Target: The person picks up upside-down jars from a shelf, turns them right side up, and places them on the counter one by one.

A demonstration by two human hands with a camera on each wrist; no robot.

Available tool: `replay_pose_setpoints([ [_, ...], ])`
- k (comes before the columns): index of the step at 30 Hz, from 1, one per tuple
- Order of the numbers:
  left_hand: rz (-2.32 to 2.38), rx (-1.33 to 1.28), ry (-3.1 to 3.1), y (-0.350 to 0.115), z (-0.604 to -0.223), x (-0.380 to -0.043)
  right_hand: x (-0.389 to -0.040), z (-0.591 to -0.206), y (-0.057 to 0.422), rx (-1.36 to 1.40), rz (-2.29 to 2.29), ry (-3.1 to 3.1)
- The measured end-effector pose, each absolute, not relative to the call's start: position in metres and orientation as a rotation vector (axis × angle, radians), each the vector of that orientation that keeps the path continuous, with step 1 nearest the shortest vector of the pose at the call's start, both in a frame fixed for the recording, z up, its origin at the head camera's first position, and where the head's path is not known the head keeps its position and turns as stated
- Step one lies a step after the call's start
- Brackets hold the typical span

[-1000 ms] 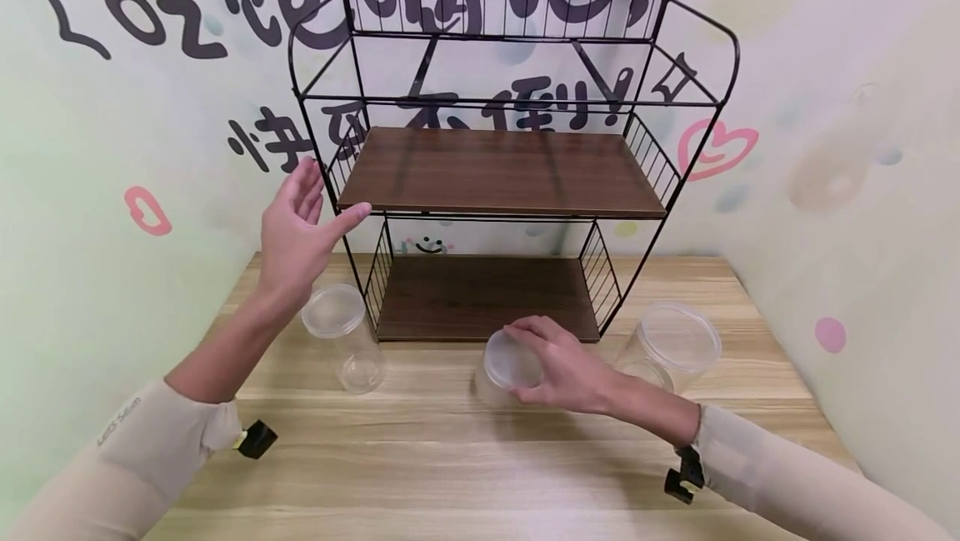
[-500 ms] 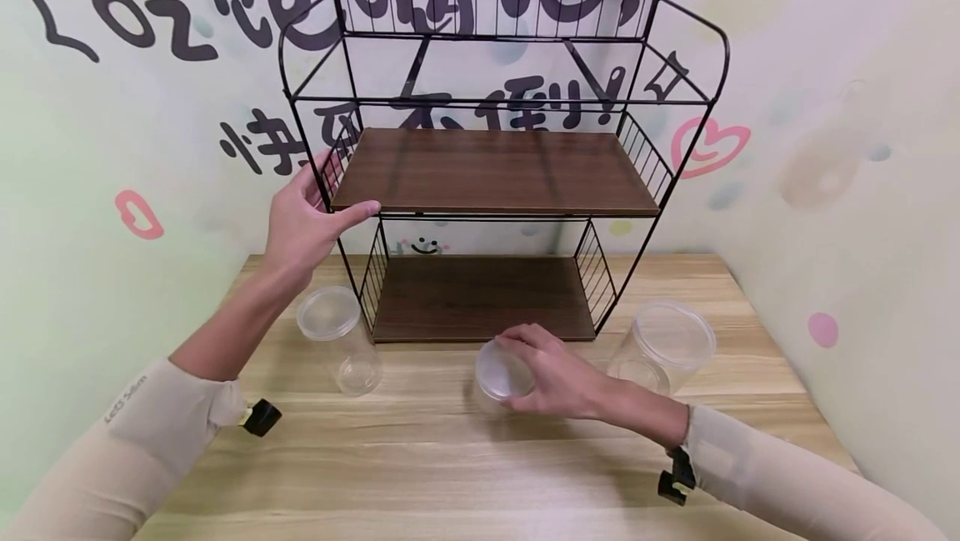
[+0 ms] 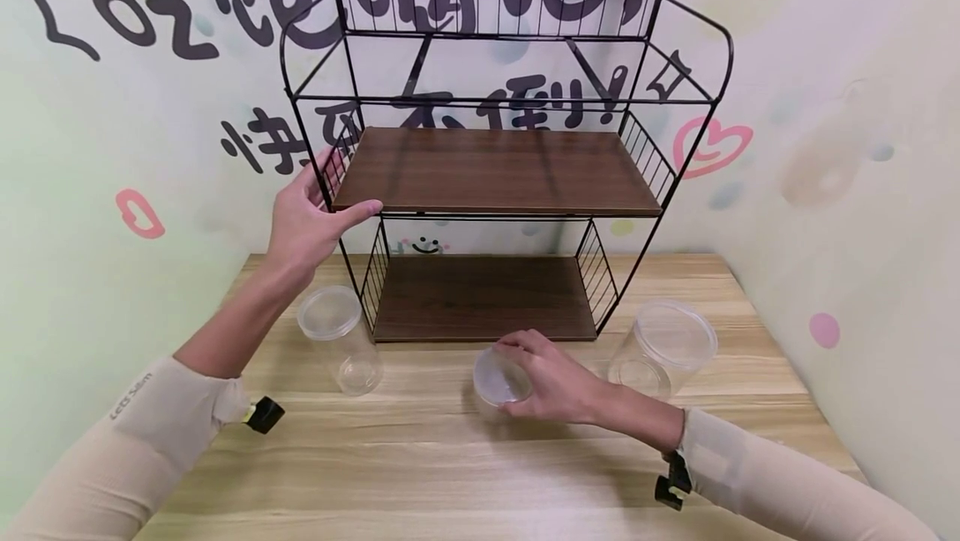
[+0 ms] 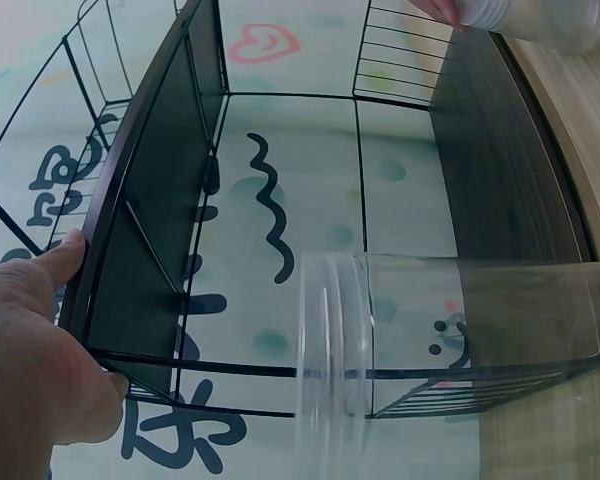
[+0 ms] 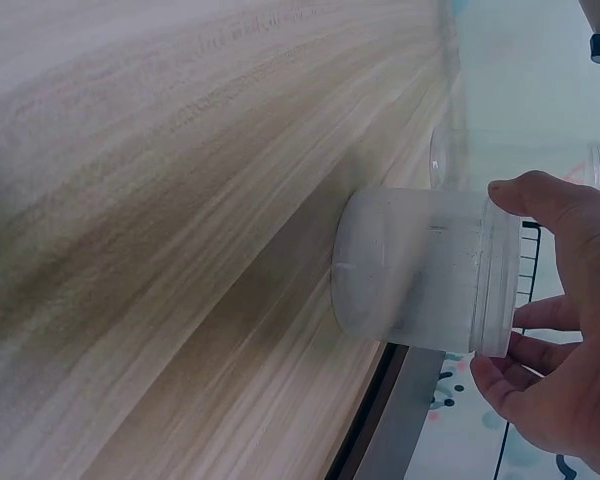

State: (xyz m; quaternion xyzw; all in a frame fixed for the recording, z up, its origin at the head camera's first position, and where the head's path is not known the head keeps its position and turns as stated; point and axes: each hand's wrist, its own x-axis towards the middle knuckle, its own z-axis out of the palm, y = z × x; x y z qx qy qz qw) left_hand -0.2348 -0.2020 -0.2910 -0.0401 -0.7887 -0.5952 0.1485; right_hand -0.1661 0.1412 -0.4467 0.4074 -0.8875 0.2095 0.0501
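Note:
A black wire rack with dark brown wooden shelves (image 3: 495, 172) stands on the table. My left hand (image 3: 298, 226) grips its left side at the middle shelf, thumb on the board's front edge and fingers behind the side wires. In front of the rack, my right hand (image 3: 558, 384) holds a short clear plastic jar (image 3: 497, 381) by its frosted lid, thumb and fingers on opposite sides. The right wrist view shows this jar (image 5: 410, 268) upright at the tabletop; whether its base touches is hard to tell. It looks empty.
A tall clear lidded jar (image 3: 345, 348) stands by the rack's left front corner. To the right is a wider clear jar (image 3: 667, 343), partly behind my right forearm. Painted walls (image 3: 847, 191) close in the wooden table (image 3: 420, 474) on both sides and behind.
My left hand has moved from beside the rack onto its left side and taken hold there. My right hand has shifted slightly left and nearer with the short jar.

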Motion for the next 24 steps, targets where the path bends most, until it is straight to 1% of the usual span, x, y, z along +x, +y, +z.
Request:
replay_pose_setpoints([
  [12, -1.709, -0.131, -2.269, -0.202, -0.289, -0.234, -0.164, -0.443, 0.15, 1.228, 0.599, -2.694],
  [19, -1.674, -0.14, -2.299, -0.205, -0.289, -0.23, -0.157, -0.425, 0.165, 1.208, 0.603, -2.686],
  [24, -1.694, -0.166, -2.325, -0.215, -0.292, -0.225, -0.151, -0.409, 0.185, 1.203, 0.563, -2.701],
])
